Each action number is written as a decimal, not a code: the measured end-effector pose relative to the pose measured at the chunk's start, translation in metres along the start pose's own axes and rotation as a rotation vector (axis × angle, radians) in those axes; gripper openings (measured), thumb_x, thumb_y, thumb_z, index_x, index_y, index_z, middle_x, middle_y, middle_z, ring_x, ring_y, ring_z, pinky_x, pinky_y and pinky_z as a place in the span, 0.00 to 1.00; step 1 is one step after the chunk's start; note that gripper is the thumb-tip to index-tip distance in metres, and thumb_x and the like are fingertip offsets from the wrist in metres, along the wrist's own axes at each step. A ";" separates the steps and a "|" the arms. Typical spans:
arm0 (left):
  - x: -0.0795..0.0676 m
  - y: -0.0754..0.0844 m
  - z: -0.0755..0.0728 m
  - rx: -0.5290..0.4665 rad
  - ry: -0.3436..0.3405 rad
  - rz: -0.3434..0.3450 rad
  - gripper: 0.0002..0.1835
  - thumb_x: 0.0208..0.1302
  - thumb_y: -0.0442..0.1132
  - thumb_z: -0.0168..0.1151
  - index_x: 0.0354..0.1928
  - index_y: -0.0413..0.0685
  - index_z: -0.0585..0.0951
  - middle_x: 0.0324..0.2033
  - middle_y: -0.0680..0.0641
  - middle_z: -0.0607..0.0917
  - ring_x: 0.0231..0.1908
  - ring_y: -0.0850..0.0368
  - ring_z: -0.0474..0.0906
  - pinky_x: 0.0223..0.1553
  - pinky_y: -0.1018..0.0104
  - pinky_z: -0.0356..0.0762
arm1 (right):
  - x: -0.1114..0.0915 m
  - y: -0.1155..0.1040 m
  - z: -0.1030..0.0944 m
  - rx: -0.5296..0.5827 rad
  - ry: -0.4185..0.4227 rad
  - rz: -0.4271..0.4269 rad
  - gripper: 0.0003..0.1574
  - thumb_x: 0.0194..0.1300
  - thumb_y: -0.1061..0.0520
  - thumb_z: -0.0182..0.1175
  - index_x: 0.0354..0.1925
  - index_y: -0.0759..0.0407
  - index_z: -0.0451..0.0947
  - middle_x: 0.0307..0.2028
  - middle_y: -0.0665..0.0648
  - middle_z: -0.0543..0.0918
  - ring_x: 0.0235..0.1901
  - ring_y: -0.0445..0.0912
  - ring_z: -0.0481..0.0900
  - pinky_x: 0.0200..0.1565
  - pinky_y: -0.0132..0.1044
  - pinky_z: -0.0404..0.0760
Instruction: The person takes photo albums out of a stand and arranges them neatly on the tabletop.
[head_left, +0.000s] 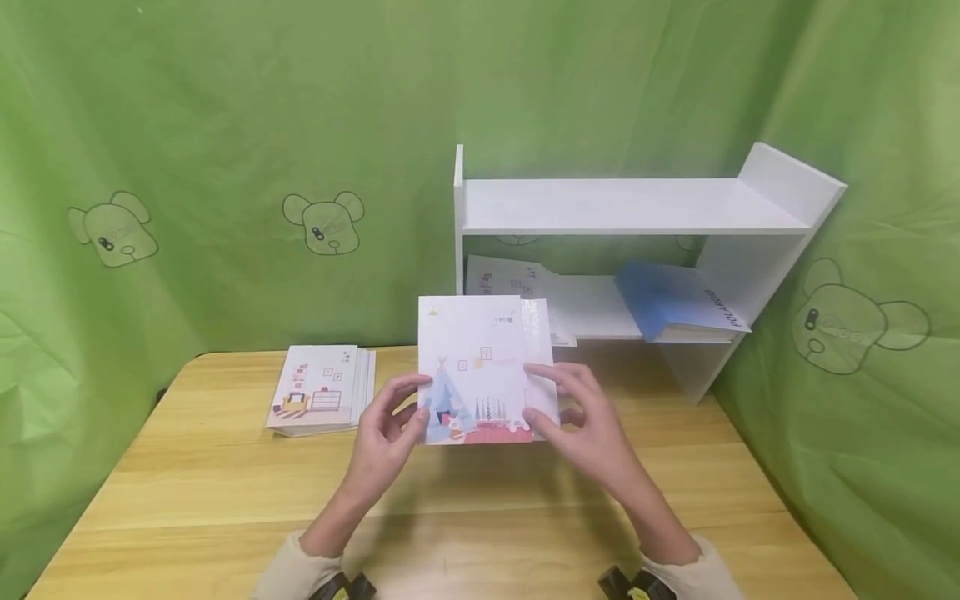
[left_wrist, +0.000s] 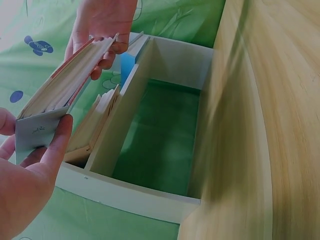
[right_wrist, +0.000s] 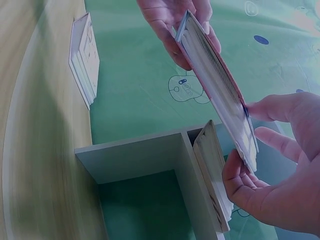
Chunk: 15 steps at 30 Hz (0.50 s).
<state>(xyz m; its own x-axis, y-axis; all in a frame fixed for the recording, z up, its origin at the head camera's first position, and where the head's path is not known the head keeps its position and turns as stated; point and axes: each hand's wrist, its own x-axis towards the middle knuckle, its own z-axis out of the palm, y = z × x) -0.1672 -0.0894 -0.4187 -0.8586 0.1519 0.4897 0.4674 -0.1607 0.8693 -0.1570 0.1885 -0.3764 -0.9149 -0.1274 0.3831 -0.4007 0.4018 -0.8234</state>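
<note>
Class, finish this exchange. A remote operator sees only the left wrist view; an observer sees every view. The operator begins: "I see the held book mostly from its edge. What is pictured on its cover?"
Observer: In the head view, the held book has a blue tent pictured on its cover.
Operator: Thanks. Are any books outside the white shelf unit, apart from that one?
Observer: Yes, a stack of books lies on the wooden table, on the person's left side.
Operator: I can glimpse a blue book on the unit. Does it carry any lettering?
Observer: Yes, the head view shows the word POLAROID on it.
</note>
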 end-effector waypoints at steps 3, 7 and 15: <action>-0.001 0.000 -0.002 0.005 0.003 -0.002 0.20 0.70 0.22 0.56 0.63 0.34 0.73 0.64 0.36 0.74 0.65 0.43 0.73 0.61 0.57 0.80 | 0.001 0.001 0.002 -0.001 -0.002 -0.004 0.31 0.63 0.61 0.73 0.64 0.49 0.80 0.58 0.58 0.73 0.50 0.55 0.74 0.43 0.37 0.88; -0.001 0.001 -0.005 0.001 0.006 -0.002 0.20 0.70 0.21 0.55 0.63 0.34 0.73 0.64 0.36 0.74 0.65 0.43 0.73 0.60 0.57 0.80 | 0.001 0.001 0.006 0.003 -0.004 -0.012 0.31 0.63 0.60 0.73 0.64 0.49 0.80 0.58 0.58 0.73 0.50 0.55 0.74 0.42 0.37 0.88; -0.003 0.002 -0.012 0.007 0.011 -0.013 0.21 0.70 0.21 0.55 0.63 0.33 0.72 0.64 0.35 0.74 0.64 0.46 0.75 0.59 0.58 0.81 | 0.002 0.000 0.012 0.018 -0.008 -0.014 0.31 0.63 0.61 0.73 0.64 0.50 0.80 0.58 0.59 0.73 0.50 0.56 0.74 0.42 0.37 0.88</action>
<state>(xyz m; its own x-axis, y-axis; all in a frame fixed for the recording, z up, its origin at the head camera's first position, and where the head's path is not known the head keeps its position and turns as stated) -0.1666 -0.1014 -0.4194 -0.8666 0.1435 0.4779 0.4578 -0.1522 0.8759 -0.1595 0.1769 -0.3802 -0.9094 -0.1406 0.3914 -0.4145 0.3832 -0.8254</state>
